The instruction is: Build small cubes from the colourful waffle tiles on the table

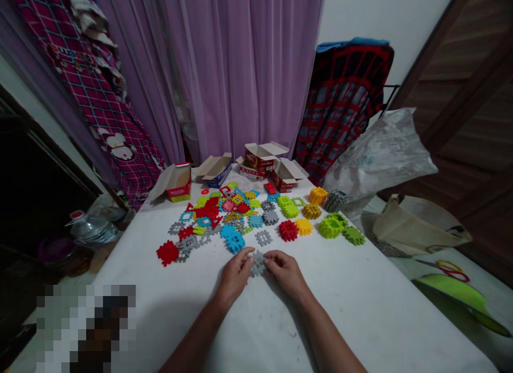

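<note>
Head view: the left hand (236, 274) and right hand (285, 274) meet toward the near side of the white table (360, 309), clamped from either side on a grey waffle block (258, 263). It is too small to tell whether this is one piece or several joined. Just beyond the hands lies a flat grey block (263, 238). Farther toward the far edge spreads a heap of mixed-colour blocks (212, 212), with a red cluster (167, 253) at its near left. To the right sit a red cluster (288, 230), a yellow cluster (303, 226), a green cluster (331, 227) and a grey cluster (335, 200). Open cardboard boxes (260, 162) line the far edge, and a plastic bag (380, 154) stands beyond the far right corner.
</note>
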`<state>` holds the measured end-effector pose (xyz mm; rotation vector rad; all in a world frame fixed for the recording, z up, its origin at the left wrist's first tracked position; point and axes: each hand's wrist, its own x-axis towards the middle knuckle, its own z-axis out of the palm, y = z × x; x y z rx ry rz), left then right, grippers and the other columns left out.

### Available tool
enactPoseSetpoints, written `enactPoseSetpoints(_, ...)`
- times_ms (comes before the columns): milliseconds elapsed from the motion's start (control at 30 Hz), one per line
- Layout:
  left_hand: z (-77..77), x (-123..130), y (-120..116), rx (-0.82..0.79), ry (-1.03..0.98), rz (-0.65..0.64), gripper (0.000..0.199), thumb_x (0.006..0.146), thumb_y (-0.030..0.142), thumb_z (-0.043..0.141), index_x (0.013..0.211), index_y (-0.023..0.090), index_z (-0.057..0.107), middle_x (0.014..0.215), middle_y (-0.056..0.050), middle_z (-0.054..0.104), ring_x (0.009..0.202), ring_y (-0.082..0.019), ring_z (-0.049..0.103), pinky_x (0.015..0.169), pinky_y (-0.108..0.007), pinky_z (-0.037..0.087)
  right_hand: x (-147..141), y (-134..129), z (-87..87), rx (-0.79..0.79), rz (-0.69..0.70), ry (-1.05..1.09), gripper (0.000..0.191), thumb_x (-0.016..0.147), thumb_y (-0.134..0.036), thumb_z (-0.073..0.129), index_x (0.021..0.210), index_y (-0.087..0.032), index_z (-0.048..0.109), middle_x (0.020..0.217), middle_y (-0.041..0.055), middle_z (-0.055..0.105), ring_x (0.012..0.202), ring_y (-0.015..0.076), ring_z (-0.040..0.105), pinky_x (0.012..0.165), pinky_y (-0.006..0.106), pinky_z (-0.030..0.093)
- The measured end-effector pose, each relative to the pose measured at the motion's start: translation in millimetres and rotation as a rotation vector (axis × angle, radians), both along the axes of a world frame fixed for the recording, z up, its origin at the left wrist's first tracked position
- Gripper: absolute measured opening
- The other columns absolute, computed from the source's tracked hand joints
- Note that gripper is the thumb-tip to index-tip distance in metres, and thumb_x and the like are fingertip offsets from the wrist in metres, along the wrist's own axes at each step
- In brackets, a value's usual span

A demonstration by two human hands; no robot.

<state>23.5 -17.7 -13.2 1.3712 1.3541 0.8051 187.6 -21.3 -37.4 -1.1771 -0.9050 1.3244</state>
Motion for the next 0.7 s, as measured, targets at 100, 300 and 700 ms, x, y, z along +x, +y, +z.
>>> enactPoseSetpoints(100,-1.4,7.4,-1.0,-0.157,-0.171,0.076,0.047,0.073,0.048,0.064,0.109,0.020,0.056,0.096,-0.005,0.069,0.066,-0.013,0.062,0.042,-0.018,0.035,-0.2,1.5,-1.4,-0.054,-0.104,0.086,0.054,0.051,-0.059,0.085,0.078,-0.018,0.063,0.054,-0.0009,0.062,0.045,0.0108,0.053,0.043,0.022,0.039)
enactPoseSetpoints(300,2.8,17.7,-1.5,-0.250,-0.248,0.132,0.046,0.065,0.052,0.073,0.092,0.019,0.056,0.081,0.000,0.066,0.056,-0.009,0.058,0.038,-0.016,0.027,0.7,-1.9,2.7,-0.104,-0.093,0.135,0.060,0.047,-0.061,0.087,0.075,-0.017,0.058,0.053,0.0005,0.064,0.040,0.0088,0.052,0.043,0.021,0.042)
enactPoseSetpoints(700,3.7,22.6,-2.0,-0.271,-0.394,0.327,0.045,0.056,0.048,0.076,0.080,0.020,0.051,0.061,0.008,0.053,0.045,-0.005,0.049,0.036,-0.017,0.016,1.3,-15.7,-3.9,0.158,-0.090,-0.292,0.047,0.068,-0.047,0.076,0.104,-0.019,0.064,0.086,0.0045,0.073,0.066,0.0155,0.066,0.065,0.029,0.053)
